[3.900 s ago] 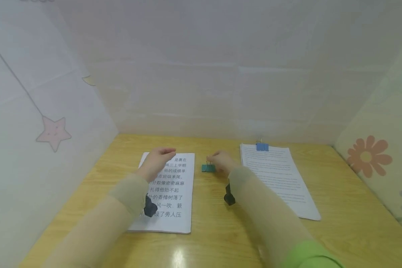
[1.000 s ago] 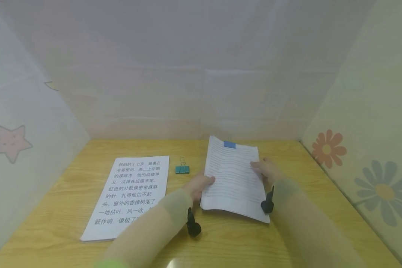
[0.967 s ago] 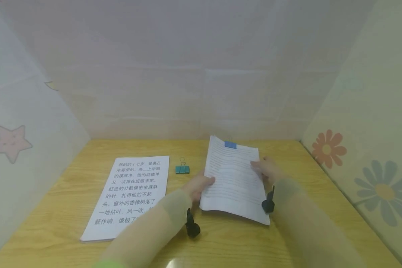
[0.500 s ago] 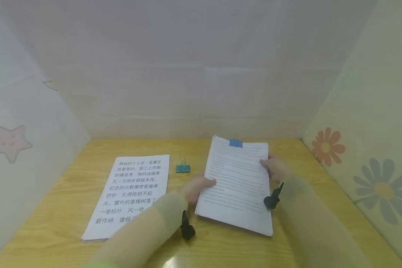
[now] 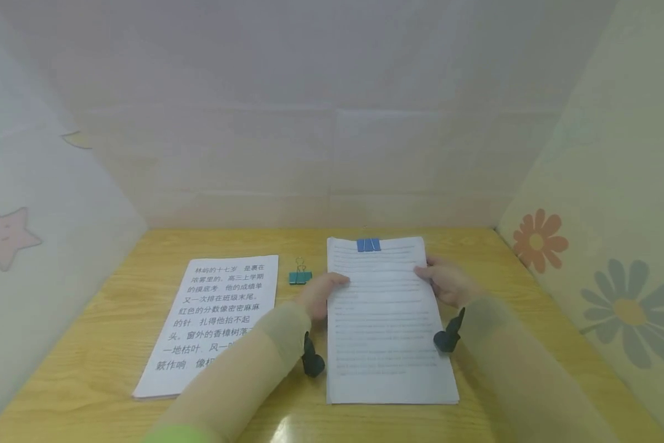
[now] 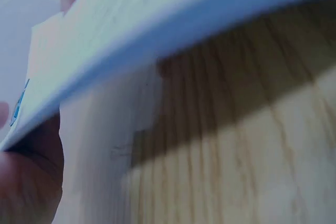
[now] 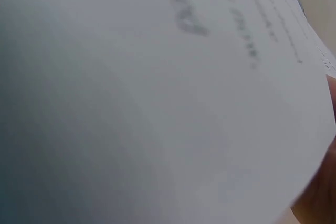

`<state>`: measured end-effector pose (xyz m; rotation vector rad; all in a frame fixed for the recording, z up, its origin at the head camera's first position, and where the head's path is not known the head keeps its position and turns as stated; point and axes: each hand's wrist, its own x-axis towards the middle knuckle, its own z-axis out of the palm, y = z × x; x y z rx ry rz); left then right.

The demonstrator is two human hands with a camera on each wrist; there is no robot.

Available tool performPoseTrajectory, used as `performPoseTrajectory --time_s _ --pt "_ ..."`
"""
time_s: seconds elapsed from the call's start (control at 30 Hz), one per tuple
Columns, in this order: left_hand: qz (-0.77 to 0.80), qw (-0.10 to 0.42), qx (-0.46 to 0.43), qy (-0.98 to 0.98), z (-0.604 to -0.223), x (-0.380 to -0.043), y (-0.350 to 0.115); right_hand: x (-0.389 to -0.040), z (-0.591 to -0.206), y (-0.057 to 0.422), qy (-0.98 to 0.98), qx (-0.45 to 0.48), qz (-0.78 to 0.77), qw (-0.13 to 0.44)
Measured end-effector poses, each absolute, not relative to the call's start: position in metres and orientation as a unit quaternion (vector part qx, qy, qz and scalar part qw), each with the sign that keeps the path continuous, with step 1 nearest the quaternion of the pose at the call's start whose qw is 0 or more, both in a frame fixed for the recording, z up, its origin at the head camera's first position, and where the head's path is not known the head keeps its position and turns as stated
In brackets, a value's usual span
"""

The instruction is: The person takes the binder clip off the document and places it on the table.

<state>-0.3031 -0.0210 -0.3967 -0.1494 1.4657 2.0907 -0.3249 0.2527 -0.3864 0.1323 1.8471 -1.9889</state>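
A stack of printed paper is held up off the table between both hands, its top edge clamped by a blue binder clip. My left hand grips the stack's left edge, thumb on the front sheet and fingers behind. On the opposite edge my right hand pinches it the same way, thumb in front. In the left wrist view the paper stack slants above the wooden table, with shadow beneath. The right wrist view is mostly filled by the blurred paper.
Left of the held stack lies a second stack with large Chinese print, partly covered by the left forearm. A green binder clip stands on the wooden table between the two stacks. Patterned cloth walls enclose the table's back and sides.
Earlier the right hand held the green clip and the blue-clipped stack lay at right. Since then both hands took up that stack, shifted it left and straightened it; the hands slid up its edges.
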Motion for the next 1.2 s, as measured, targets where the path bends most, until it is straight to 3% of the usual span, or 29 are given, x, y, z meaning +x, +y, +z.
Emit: performPoseTrajectory --time_s 0.2,0.47,0.8,1.2 --pt "0.725 0.250 -0.022 0.641 -0.387 -0.295 -0.029 -0.328 -0.393 0.249 0.676 0.044 -0.707 0.204" --pt "0.717 0.244 -0.042 0.651 -0.381 -0.288 -0.030 -0.333 -0.383 0.254 0.764 -0.013 -0.614 0.196" --pt "0.713 0.272 0.003 0.646 -0.388 -0.286 -0.027 -0.352 -0.346 0.248 0.882 -0.033 -0.457 0.113" --pt "0.719 0.274 0.032 0.638 -0.398 -0.279 -0.016 -0.362 -0.322 0.205 0.887 -0.015 -0.420 0.190"
